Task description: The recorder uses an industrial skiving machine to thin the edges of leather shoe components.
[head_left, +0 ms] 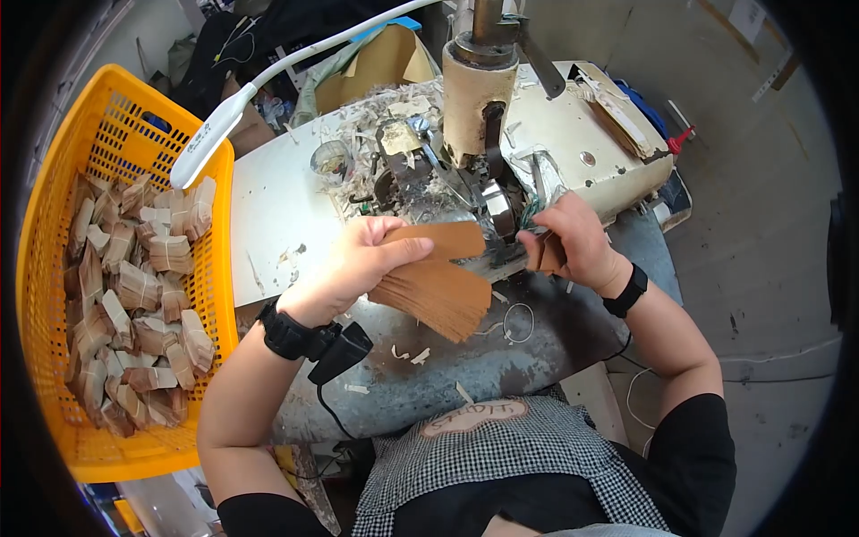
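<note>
In my left hand (371, 259) is a fanned stack of brown leather-like strips (437, 300) with rounded ends, the thumb pressed on top. The uppermost strip points right, toward the metal working parts (498, 208) of a cream machine (479, 103). Just right of those parts, my right hand (577, 242) is closed around a few brown pieces (548, 254), their edges showing between thumb and fingers. Both hands are above the machine's worn metal bed, apart from each other.
A yellow crate (224, 295) at left holds many bundled tan pieces (139, 286). A white lamp (213, 134) arches above it. Scraps (358, 134) heap behind the machine head, by a clear cup (332, 161). A lever (541, 67) juts from the column; a thin ring (519, 323) lies in front.
</note>
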Motion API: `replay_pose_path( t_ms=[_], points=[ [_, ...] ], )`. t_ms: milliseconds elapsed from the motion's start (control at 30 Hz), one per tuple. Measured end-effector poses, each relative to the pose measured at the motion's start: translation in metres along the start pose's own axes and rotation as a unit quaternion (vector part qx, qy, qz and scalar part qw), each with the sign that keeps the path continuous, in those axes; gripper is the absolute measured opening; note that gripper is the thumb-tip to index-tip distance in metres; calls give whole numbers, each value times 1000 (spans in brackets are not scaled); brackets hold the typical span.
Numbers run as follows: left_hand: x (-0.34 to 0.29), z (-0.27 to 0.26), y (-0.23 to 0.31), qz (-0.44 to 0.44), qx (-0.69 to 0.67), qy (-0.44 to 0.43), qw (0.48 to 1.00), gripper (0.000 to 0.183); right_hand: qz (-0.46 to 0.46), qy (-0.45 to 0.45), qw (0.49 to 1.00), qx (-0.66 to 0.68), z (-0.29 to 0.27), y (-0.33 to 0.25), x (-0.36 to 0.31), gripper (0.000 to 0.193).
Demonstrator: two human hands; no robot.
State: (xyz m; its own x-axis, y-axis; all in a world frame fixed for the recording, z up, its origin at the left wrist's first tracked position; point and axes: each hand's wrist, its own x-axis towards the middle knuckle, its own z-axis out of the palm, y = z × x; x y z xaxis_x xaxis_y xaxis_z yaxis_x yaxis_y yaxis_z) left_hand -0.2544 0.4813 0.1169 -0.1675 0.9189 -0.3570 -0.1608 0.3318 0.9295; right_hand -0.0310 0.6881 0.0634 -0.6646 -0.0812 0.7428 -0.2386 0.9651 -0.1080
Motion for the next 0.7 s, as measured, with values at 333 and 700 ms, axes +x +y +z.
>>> replay_pose_path(
  t_ms=[333,700],
  points=[
    [12,19,13,-23,30,-11,999,18,17,-45,988,-144,-1,-4,22,38],
    [9,5,-4,3,41,-40,998,20,38,-2,996,-77,2,-4,22,34]
  ],
)
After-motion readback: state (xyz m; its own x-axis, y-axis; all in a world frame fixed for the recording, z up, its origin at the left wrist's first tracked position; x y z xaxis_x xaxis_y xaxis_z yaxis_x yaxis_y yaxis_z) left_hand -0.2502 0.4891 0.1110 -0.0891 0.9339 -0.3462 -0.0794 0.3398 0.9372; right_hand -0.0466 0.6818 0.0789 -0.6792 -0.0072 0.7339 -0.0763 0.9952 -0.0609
